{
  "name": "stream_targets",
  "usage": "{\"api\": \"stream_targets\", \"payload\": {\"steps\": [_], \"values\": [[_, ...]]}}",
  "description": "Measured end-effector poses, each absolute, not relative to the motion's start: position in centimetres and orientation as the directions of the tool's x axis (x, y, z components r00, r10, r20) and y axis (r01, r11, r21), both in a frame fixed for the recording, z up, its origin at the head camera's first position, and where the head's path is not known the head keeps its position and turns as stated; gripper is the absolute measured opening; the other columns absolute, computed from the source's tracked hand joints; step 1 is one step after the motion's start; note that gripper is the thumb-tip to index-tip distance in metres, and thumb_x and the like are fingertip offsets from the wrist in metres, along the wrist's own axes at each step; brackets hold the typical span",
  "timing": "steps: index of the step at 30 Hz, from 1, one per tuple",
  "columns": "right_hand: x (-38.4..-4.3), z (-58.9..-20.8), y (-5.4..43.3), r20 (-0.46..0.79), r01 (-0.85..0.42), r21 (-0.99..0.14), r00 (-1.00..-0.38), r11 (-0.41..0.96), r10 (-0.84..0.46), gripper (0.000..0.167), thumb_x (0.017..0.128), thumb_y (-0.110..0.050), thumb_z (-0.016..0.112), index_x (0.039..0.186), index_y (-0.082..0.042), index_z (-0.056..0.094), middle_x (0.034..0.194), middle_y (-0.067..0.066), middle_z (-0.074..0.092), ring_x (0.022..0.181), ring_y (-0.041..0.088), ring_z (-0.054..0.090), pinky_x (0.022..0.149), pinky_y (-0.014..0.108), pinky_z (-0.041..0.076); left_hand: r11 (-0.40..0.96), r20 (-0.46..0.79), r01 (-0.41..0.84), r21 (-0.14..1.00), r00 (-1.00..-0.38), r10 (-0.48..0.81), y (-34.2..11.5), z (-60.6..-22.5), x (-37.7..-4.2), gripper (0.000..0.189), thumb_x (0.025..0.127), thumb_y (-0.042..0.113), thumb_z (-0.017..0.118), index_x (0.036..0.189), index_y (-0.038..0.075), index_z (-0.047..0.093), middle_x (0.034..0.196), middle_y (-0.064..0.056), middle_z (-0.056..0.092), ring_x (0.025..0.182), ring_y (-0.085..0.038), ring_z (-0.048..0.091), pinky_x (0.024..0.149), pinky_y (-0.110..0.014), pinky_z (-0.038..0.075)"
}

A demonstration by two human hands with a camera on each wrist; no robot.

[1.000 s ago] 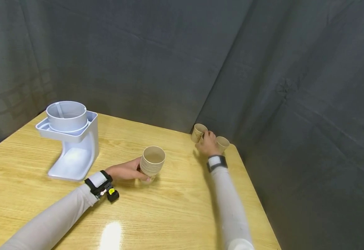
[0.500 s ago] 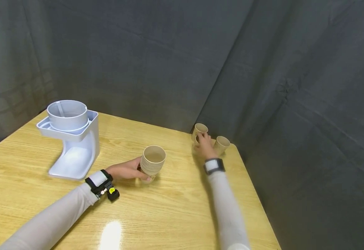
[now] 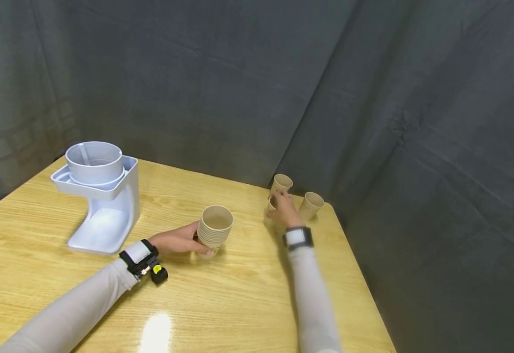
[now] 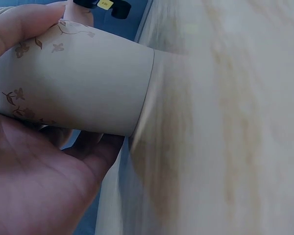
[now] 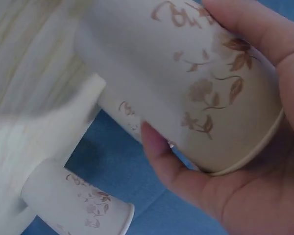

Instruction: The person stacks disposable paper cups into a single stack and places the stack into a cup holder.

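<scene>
My left hand [image 3: 178, 239] grips a stack of nested beige paper cups [image 3: 214, 230] in the middle of the table. In the left wrist view, thumb and fingers wrap the flower-printed lowest cup [image 4: 83, 78], its base at the tabletop. At the far right corner, my right hand [image 3: 286, 211] holds a single paper cup [image 3: 271, 206], partly hidden by the fingers. The right wrist view shows that cup [image 5: 201, 83] between thumb and fingers. One more paper cup [image 3: 282, 182] stands just behind it, and another paper cup [image 3: 312, 205] is to the hand's right.
A white stand [image 3: 129, 191] with a round open container [image 3: 95, 166] on top occupies the table's left side. Dark curtains [image 3: 221, 88] hang right behind the wooden table [image 3: 221, 304] and along its right edge.
My right hand has shifted left and slightly nearer with its cup, away from the cup on the right. The left hand and its stack have stayed in place.
</scene>
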State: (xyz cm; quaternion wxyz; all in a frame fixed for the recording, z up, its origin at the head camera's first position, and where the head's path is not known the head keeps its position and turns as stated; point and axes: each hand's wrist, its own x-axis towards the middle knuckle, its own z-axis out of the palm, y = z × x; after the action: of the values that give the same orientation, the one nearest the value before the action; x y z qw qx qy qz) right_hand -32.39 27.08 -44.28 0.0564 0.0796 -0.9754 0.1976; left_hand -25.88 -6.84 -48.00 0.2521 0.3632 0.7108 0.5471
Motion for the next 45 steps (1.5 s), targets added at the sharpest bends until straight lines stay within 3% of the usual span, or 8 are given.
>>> {"api": "stream_targets", "payload": {"steps": [7, 12, 14, 18, 21, 28, 45], "values": [[-32.1, -43.9, 26.7, 0.123, -0.215, -0.361, -0.976, 0.908, -0.182, 0.051, 0.071, -0.013, 0.082, 0.114, -0.011, 0.055, 0.143, 0.022, 0.039, 0.132, 0.049, 0.033, 0.106, 0.061, 0.037, 0.139, 0.044, 0.254, 0.957, -0.601, 0.798, -6.7, -48.1, -25.9, 0.077, 0.083, 0.015, 0.074, 0.145, 0.008, 0.029, 0.138, -0.014, 0.046, 0.128, -0.026, 0.044, 0.110, -0.047, 0.033], [-32.1, -43.6, 26.0, 0.108, -0.279, -0.346, -0.960, 0.896, -0.257, 0.052, 0.071, -0.015, 0.083, 0.115, -0.010, 0.055, 0.132, 0.017, 0.048, 0.131, 0.039, 0.038, 0.114, 0.058, 0.026, 0.129, 0.047, 0.245, 0.961, -0.604, 0.795, -6.8, -48.1, -26.0, 0.078, 0.083, 0.015, 0.075, 0.146, 0.008, 0.029, 0.138, -0.014, 0.046, 0.126, -0.026, 0.046, 0.108, -0.043, 0.035], [-32.1, -43.5, 25.6, 0.093, -0.290, -0.355, -0.957, 0.888, -0.276, 0.053, 0.071, -0.016, 0.083, 0.116, -0.009, 0.055, 0.126, 0.014, 0.050, 0.127, 0.034, 0.041, 0.113, 0.056, 0.028, 0.128, 0.044, 0.237, 0.963, -0.607, 0.793, -6.9, -48.1, -25.9, 0.079, 0.083, 0.015, 0.075, 0.146, 0.008, 0.028, 0.139, -0.014, 0.046, 0.127, -0.026, 0.045, 0.109, -0.044, 0.035], [-31.9, -43.5, 24.9, 0.058, -0.303, -0.403, -0.950, 0.863, -0.306, 0.053, 0.072, -0.018, 0.083, 0.116, -0.008, 0.056, 0.115, 0.009, 0.054, 0.113, 0.028, 0.050, 0.099, 0.046, 0.045, 0.138, 0.029, 0.223, 0.965, -0.613, 0.789, -6.9, -48.2, -25.8, 0.078, 0.083, 0.014, 0.075, 0.146, 0.009, 0.029, 0.139, -0.014, 0.046, 0.128, -0.027, 0.045, 0.111, -0.047, 0.032], [-31.6, -43.3, 24.3, 0.054, -0.332, -0.433, -0.938, 0.838, -0.344, 0.052, 0.072, -0.019, 0.083, 0.115, -0.007, 0.057, 0.110, 0.006, 0.059, 0.107, 0.025, 0.053, 0.093, 0.040, 0.049, 0.141, 0.026, 0.221, 0.965, -0.614, 0.789, -6.9, -48.3, -25.7, 0.078, 0.082, 0.014, 0.075, 0.145, 0.009, 0.029, 0.139, -0.014, 0.047, 0.129, -0.027, 0.044, 0.112, -0.049, 0.030], [-30.9, -42.0, 23.2, 0.135, -0.418, -0.488, -0.903, 0.766, -0.407, 0.051, 0.074, -0.022, 0.082, 0.115, -0.004, 0.058, 0.105, 0.006, 0.060, 0.099, 0.021, 0.054, 0.087, 0.036, 0.048, 0.135, 0.033, 0.225, 0.965, -0.614, 0.789, -6.8, -48.1, -25.7, 0.079, 0.082, 0.015, 0.075, 0.145, 0.006, 0.029, 0.138, -0.015, 0.047, 0.128, -0.029, 0.044, 0.109, -0.046, 0.033], [-26.0, -36.4, 20.6, 0.413, -0.536, -0.542, -0.840, 0.647, -0.351, 0.046, 0.080, -0.030, 0.077, 0.117, -0.018, 0.052, 0.112, 0.000, 0.051, 0.091, 0.017, 0.052, 0.072, 0.031, 0.050, 0.120, 0.039, 0.221, 0.968, -0.603, 0.797, -6.9, -48.2, -25.8, 0.079, 0.083, 0.015, 0.075, 0.146, 0.007, 0.028, 0.140, -0.015, 0.045, 0.131, -0.030, 0.042, 0.111, -0.049, 0.029]]}}
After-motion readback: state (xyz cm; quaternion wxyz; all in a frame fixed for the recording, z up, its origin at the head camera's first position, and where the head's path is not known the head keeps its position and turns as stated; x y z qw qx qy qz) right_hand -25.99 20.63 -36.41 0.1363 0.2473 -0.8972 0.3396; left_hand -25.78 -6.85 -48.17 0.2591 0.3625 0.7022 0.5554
